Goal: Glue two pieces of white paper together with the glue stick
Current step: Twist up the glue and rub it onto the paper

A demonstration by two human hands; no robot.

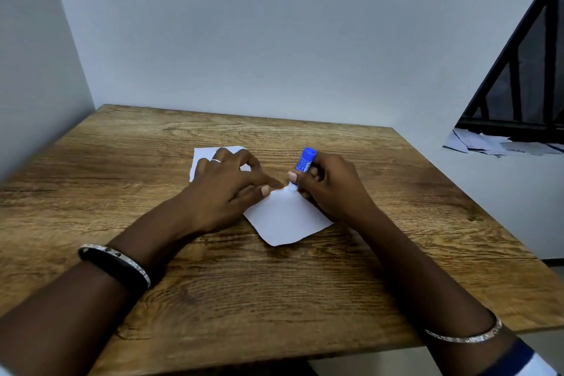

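— Table finish? 
— Showing brown wood grain, matt, looking rough. 
— Papers? 
— Near sheet and far sheet are appearing matt white paper. Glue stick is showing glossy blue plastic.

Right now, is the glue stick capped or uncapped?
Uncapped. The glue stick in the right hand shows a bare white tip, pressed down on the near sheet of paper.
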